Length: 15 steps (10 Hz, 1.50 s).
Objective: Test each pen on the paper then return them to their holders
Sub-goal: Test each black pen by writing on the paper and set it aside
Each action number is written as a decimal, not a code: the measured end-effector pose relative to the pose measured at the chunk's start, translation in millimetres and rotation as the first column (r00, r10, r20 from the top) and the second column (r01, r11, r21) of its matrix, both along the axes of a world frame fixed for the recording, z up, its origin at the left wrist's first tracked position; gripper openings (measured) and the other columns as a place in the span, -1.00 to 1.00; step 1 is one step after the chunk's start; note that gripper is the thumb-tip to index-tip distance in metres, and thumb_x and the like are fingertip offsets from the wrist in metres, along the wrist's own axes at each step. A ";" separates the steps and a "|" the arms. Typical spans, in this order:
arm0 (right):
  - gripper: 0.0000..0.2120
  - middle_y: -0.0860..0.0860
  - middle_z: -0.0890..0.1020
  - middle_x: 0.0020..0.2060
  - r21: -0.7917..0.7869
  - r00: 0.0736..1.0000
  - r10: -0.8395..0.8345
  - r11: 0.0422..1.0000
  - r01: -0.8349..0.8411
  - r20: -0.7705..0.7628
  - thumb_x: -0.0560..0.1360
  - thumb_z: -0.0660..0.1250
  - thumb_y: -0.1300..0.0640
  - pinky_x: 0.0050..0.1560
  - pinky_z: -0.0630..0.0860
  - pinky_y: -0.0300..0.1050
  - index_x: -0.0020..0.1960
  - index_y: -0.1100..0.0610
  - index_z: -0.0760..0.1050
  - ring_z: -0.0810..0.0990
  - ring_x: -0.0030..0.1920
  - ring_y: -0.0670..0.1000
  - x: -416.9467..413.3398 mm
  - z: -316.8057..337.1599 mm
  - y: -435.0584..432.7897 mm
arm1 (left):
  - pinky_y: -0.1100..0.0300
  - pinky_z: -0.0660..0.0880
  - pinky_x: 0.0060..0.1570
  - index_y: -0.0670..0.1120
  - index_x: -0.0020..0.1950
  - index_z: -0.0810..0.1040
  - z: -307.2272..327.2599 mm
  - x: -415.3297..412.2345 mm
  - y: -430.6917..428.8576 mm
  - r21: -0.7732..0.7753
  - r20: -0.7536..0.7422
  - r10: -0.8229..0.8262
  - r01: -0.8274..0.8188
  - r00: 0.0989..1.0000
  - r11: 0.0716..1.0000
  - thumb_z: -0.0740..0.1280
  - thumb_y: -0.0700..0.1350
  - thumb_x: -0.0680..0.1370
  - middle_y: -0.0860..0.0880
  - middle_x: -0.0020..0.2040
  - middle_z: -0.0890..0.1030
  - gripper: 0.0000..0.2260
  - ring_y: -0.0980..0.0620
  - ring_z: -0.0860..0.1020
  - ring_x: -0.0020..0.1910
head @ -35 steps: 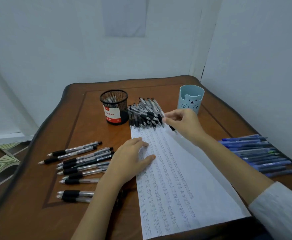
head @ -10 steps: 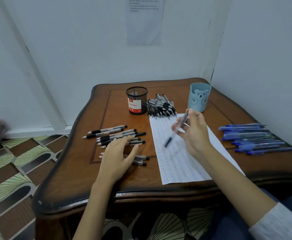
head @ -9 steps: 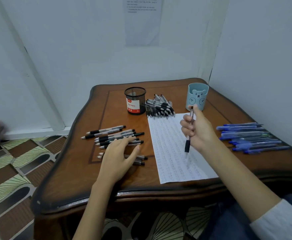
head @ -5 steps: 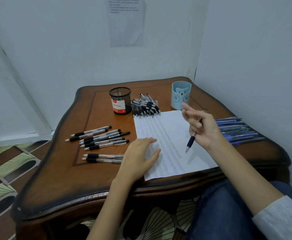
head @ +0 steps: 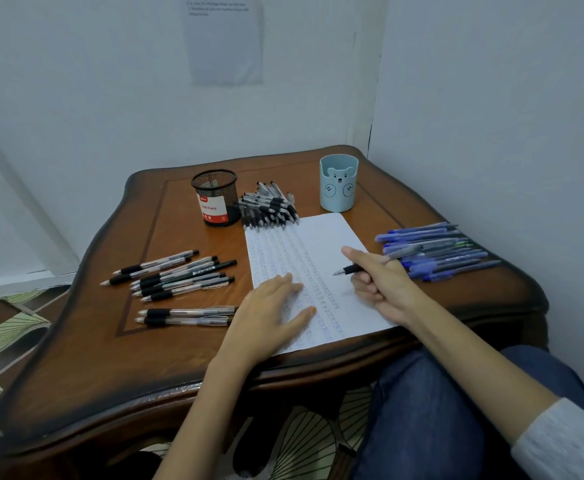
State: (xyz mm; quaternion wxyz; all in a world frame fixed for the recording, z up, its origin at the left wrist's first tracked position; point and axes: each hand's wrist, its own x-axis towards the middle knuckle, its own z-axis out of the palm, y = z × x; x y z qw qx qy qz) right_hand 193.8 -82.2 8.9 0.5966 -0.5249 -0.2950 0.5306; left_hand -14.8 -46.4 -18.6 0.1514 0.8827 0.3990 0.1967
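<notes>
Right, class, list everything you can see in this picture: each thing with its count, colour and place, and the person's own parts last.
table: one, brown wood, room corner.
paper: one, white with rows of marks, mid-table.
mesh holder: one, black with red label, beyond the paper's left corner.
bear cup: one, pale blue, beyond its right corner.
pen pile: many, black and clear, between the holders.
loose pens: about ten, black and clear, left of the paper.
blue pens: a dozen or so, blue, right of the paper.
held pen: one, black grip, tip over the paper.
wall sheet: one, white, back wall.
left hand: one, flat on the paper.
right hand: one, grips the held pen.
</notes>
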 end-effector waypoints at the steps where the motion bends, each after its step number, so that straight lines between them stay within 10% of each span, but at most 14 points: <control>1: -0.73 0.08 0.50 -0.53 0.046 0.998 -0.030 0.999 0.028 0.049 0.57 0.29 0.08 -0.63 0.28 -0.31 -0.24 0.19 0.43 0.39 -0.61 -0.08 -3.8 0.2 -0.9 | 0.20 0.08 0.42 0.06 0.43 0.38 -0.2 -0.2 0.1 -0.007 -0.006 0.005 -0.005 1.000 1.000 0.21 0.23 0.55 0.07 0.51 0.26 -0.51 0.14 0.18 0.48; 5: -0.60 0.13 0.49 -0.61 0.181 0.769 -0.142 0.983 0.035 0.624 0.44 0.48 0.14 -0.55 0.36 -0.25 -0.45 0.22 0.37 0.48 -0.61 -0.01 -15.2 -16.2 -4.4 | 0.16 0.09 0.44 0.07 0.43 0.37 -1.2 0.8 0.1 -0.026 -0.013 0.018 -0.018 1.000 1.000 0.20 0.26 0.54 0.09 0.50 0.26 -0.49 0.15 0.18 0.48; 15: -0.70 0.15 0.28 -0.51 0.176 0.769 -0.094 0.984 -0.025 0.632 0.42 0.31 0.43 -0.57 0.33 -0.19 -0.43 0.37 0.28 0.43 -0.61 0.05 -11.9 -23.0 -0.4 | 0.19 0.08 0.41 0.07 0.43 0.37 0.8 0.8 -2.9 -0.033 -0.008 0.026 -0.026 1.000 0.999 0.21 0.24 0.54 0.09 0.50 0.27 -0.49 0.15 0.18 0.47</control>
